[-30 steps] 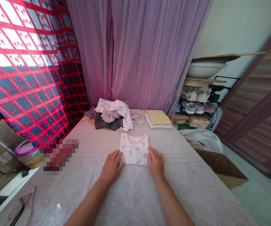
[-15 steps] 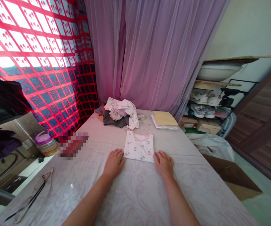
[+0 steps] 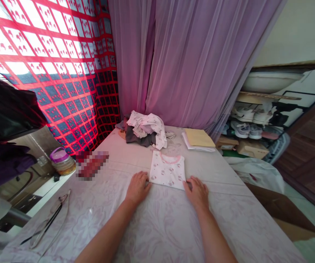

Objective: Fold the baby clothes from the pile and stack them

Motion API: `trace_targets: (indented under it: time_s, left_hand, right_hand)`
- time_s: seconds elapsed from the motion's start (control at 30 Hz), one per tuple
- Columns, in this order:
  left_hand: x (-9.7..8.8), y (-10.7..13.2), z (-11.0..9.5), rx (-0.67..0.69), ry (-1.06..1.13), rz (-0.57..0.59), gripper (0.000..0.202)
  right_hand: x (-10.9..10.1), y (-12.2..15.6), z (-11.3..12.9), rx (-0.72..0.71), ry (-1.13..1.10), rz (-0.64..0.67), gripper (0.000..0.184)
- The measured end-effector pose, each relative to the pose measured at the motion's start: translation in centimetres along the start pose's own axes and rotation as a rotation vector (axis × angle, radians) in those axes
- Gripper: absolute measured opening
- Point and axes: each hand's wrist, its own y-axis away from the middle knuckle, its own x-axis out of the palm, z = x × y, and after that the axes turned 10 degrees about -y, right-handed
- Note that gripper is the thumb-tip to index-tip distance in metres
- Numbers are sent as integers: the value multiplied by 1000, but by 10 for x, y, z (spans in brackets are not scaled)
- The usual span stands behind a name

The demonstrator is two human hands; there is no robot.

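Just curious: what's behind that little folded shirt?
A heap of unfolded clothes and a yellow folded stack lie behind the folded shirt; whatever the heap covers is hidden.

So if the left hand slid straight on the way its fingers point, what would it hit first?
The folded white shirt: the left hand has its fingertips at the shirt's near left corner, seemingly touching. Farther along lies the clothes pile.

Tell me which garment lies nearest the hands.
The folded white top with the pink collar: the left hand and right hand touch its near corners, while the crumpled pile and yellow stack lie farther back.
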Motion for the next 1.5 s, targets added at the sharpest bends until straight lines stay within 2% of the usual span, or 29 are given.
trace_targets:
  time_s: [0.23, 0.4, 0.53, 0.63, 0.7, 0.77, 0.83, 0.9, 1.0, 1.1, 1.17, 1.23, 1.3, 1.4, 1.5]
  left_hand:
    - [-2, -2, -1, -21, 17, 16, 10]
    - [-2, -12, -5, -150, 49, 24, 15]
    - [1, -11, -26, -194, 72, 23, 14]
    - [5, -7, -46, -174, 136, 39, 13]
    - [7, -6, -51, -166, 163, 60, 16]
    - [5, -10, -47, -146, 161, 72, 21]
    - [0, -19, -34, -106, 134, 76, 25]
    - [-6, -30, -16, -76, 100, 79, 26]
    - [-9, -41, 4, -26, 93, 90, 17]
    - [-5, -41, 14, 14, 182, 65, 11]
    - [1, -38, 18, -19, 275, 29, 12]
    - [7, -35, 22, -96, 396, -18, 14]
    - [11, -35, 27, -194, 552, -85, 16]
    - [10, -38, 34, -367, 823, -164, 20]
    - [3, -43, 40, -520, 1096, -171, 26]
  right_hand:
    - [4, 4, 5, 17, 23, -13, 27]
    - [5, -1, 5, 5, -18, 1, 27]
    - [2, -7, -4, 10, -51, -70, 25]
    - [-5, -8, -10, 111, -32, -138, 22]
    - [-10, -8, -13, 172, -15, -169, 24]
    - [-14, -8, -12, 164, -8, -198, 33]
    - [-15, -9, -6, 68, -11, -195, 38]
    - [-14, -14, 8, -70, -22, -135, 40]
    - [-10, -27, 39, -258, -34, 41, 42]
    - [-3, -50, 75, -407, -33, 215, 44]
    - [6, -67, 97, -482, -33, 299, 45]
    - [18, -83, 114, -490, -13, 358, 47]
    - [32, -93, 125, -438, 23, 410, 48]
    - [54, -97, 127, -357, 67, 457, 51]
    - [67, -96, 123, -344, 90, 459, 52]
